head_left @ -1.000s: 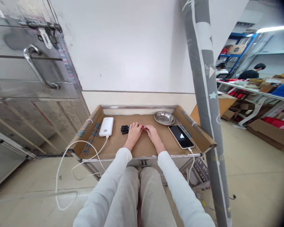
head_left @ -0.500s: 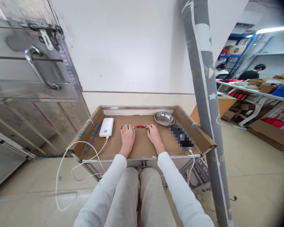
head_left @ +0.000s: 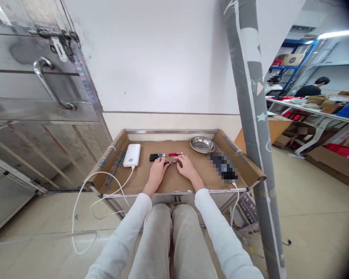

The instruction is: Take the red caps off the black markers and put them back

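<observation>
A short, slim black stick with a pale, shiny end [head_left: 171, 162] lies across the gap between my hands, too small to name more exactly. My left hand [head_left: 156, 173] pinches its left end with bent fingers. At its other end, the curled fingers of my right hand [head_left: 188, 169] close on the pale tip; the thumb is partly hidden. Just beyond my left hand, several similar black sticks [head_left: 156, 157] lie side by side in a small bundle. Red sticks [head_left: 175, 154] of the same sort, how many I cannot tell, rest beyond my right fingers.
On the cardboard-lined tray table [head_left: 174, 186] are a white power bank [head_left: 132, 155] with its cable at left, a round metal dish [head_left: 202, 144] at back right and a blurred dark device [head_left: 223, 167] at right. A wrapped grey pipe [head_left: 254, 97] rises beside the table.
My left hand has drawn back from the black bundle, uncovering it, and brought one black stick toward the middle. My right hand has left the red sticks and moved to that stick's end.
</observation>
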{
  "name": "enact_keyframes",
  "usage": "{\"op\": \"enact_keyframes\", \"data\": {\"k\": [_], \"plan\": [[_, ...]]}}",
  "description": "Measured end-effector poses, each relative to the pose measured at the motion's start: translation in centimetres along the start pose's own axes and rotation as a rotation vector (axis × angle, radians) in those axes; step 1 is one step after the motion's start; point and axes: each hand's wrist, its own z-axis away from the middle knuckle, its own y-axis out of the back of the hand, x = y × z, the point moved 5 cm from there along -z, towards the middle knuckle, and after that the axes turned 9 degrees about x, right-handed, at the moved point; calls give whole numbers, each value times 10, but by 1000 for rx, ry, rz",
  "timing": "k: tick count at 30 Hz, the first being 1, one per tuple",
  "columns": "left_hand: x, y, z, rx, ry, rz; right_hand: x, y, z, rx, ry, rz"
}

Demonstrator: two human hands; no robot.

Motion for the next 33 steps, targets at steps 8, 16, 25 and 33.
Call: {"op": "enact_keyframes", "data": {"k": [8, 16, 25, 33], "plan": [[10, -10, -34, 125, 130, 522, 17, -4, -1, 70, -66, -103], [-8, 5, -41, 150, 243, 636, 30, -7, -1, 82, -133, -95], [-22, -9, -35, 141, 228, 537, 24, 0, 1, 93, -132, -132], [9, -26, -28, 22, -110, 134, 15, 12, 1, 147, -136, -141]]}}
